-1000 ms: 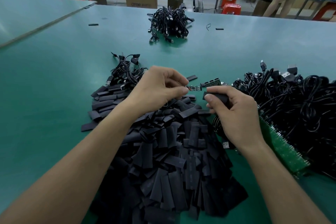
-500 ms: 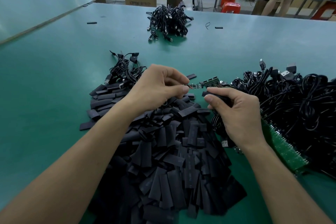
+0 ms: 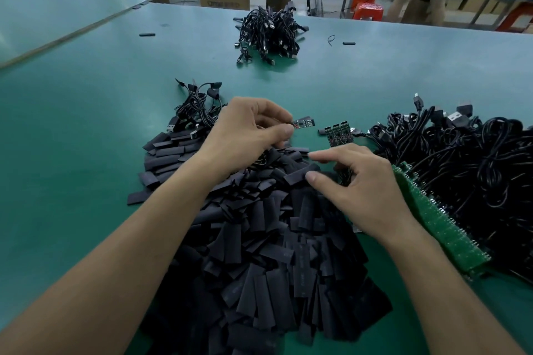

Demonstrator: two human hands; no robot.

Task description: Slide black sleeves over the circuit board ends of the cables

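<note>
A big heap of flat black sleeves (image 3: 259, 253) lies in front of me on the green table (image 3: 72, 138). My left hand (image 3: 248, 130) pinches a cable end just behind its small circuit board (image 3: 304, 123), which sticks out bare to the right above the heap. My right hand (image 3: 357, 184) is low over the heap's far right edge. Its forefinger and thumb are spread apart, the thumb tip touching a sleeve (image 3: 298, 176) on top. Nothing shows pinched between them.
A few joined small boards (image 3: 337, 132) lie just beyond my right hand. A tangle of black cables (image 3: 476, 170) and a green board strip (image 3: 432, 213) fill the right side. A small cable bunch (image 3: 199, 106) sits left; another bundle (image 3: 268, 34) is far back.
My right hand has dropped from beside the board down to the sleeve heap, and the sleeve it held up is no longer between its fingers. My left hand keeps pinching the cable end.
</note>
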